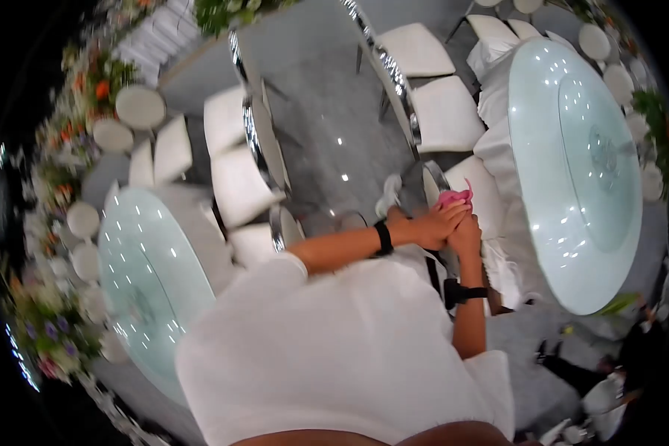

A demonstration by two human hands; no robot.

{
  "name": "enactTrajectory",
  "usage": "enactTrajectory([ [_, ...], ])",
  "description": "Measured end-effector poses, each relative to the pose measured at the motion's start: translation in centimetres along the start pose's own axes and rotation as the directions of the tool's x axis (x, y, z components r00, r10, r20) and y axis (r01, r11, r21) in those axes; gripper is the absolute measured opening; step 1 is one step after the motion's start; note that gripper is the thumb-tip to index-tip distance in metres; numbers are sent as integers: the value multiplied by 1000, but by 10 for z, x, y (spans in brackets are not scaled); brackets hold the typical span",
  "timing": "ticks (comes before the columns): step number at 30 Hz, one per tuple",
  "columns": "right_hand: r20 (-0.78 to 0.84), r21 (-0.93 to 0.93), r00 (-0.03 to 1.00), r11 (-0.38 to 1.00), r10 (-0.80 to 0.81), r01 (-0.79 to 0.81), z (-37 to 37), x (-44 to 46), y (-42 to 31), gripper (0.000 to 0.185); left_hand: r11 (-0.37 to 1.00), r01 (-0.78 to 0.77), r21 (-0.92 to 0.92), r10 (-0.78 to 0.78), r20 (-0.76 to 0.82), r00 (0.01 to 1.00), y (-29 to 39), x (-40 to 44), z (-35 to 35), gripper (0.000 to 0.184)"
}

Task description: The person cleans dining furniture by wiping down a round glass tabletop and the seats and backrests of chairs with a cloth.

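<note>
Two hands (432,227) holding pink bundle (453,198), long axis crosswise, tip pointing away

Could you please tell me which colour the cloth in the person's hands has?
Bright pink; the cloth shows in the head view, the only one here.

Bright pink is shown by the cloth (453,198). The shirt (342,342) is coloured plain white; 2 wristbands (383,237) are coloured black. Pale blue-green is seen on 2 tabletops (576,178), white on the chair seats (241,186), shiny silver on the chair frames (259,145), grey on the floor (327,134). Orange and white are mixed in the flowers (102,90).
</note>
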State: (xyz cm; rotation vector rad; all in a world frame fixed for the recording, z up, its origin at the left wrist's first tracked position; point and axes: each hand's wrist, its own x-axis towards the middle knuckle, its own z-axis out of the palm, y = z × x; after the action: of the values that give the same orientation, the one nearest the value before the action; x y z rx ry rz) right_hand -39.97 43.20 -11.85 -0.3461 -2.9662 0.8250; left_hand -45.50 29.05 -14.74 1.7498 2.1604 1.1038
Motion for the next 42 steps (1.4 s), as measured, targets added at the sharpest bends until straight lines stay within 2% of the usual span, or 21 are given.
enactTrajectory([
  [2, 256, -13, 966, 999, 34, -32, -30, 13, -34, 37, 990, 112, -83, -118, -67, 991, 8, 4, -18, 94],
  [6, 289, -201, 940, 971, 182, -126, 19, 60, -22, 42, 947, 280, -157, -271, 73, 960, -37, 2, -50, 88],
  [8, 399, -213, 894, 969, 202, -124, 12, 84, -32, 46, 975, 196, -104, -202, -57, 978, -59, -1, -41, 87],
  [10, 683, -216, 716, 976, 140, 14, 22, 119, -28, 49, 947, 320, -23, -313, 158, 937, -75, 11, -60, 87],
  [14, 720, -185, 648, 968, 249, -167, 62, 129, 3, 53, 919, 383, 91, -381, 450, 807, -99, 32, -67, 89],
  [16, 584, -43, 812, 997, -27, 63, 112, 139, 34, 67, 833, 536, 133, -502, 588, 634, -119, 43, -71, 87],
  [17, 587, -83, 810, 995, 9, 50, 64, 135, -11, 73, 942, 331, -47, -313, 228, 922, -118, 14, -65, 80],
  [18, 655, -126, 755, 990, 35, 64, 46, 145, -22, 79, 967, 246, -66, -235, 145, 961, -120, 24, -69, 70],
  [20, 686, -27, 723, 991, -78, 133, 93, 156, 1, 102, 820, 387, -421, -320, 225, 921, -152, 4, -67, 50],
  [22, 779, -45, 624, 986, -65, 158, 104, 156, -11, 95, 797, 415, -438, -333, 255, 908, -160, -4, -79, 45],
  [24, 464, 71, 886, 996, 15, -55, 119, 161, -32, 83, 765, 438, -472, -336, 287, 897, -184, 0, -105, 38],
  [25, 307, 139, 927, 974, -215, 180, 122, 160, -37, 85, 761, 437, -480, -330, 294, 897, -194, 1, -121, 36],
  [26, 340, 137, 919, 977, -202, 164, 123, 166, -41, 85, 726, 460, -511, -346, 307, 887, -201, 1, -133, 34],
  [28, 159, 377, 949, 905, -271, 196, 117, 185, -59, 85, 754, 507, -417, -373, 363, 854, -206, 0, -163, 31],
  [29, 98, 388, 915, 861, -392, 327, 103, 205, -70, 84, 768, 546, -334, -414, 391, 822, -211, 5, -178, 29],
  [33, 242, 526, 891, 824, -385, 213, 75, 231, -94, 86, 822, 497, -278, -443, 236, 865, -189, 17, -223, 33],
  [34, 270, 523, 863, 817, -427, 242, 64, 249, -107, 86, 825, 522, -217, -519, 73, 851, -182, 17, -231, 37],
  [36, 51, 386, 804, 754, -592, 531, 50, 281, -139, 93, 826, 548, -132, -560, -78, 825, -182, 5, -244, 41],
  [38, 177, 451, 827, 791, -533, 413, 68, 298, -148, 100, 844, 462, 271, -413, -220, 884, -201, -12, -245, 48],
  [39, 214, 425, 852, 831, -477, 358, 75, 301, -159, 102, 865, 439, 244, -431, -89, 898, -213, -21, -254, 50],
  [42, 200, 401, 899, 870, -389, 288, 83, 304, -170, 107, 877, 423, 228, -416, -78, 906, -231, -29, -253, 49],
])
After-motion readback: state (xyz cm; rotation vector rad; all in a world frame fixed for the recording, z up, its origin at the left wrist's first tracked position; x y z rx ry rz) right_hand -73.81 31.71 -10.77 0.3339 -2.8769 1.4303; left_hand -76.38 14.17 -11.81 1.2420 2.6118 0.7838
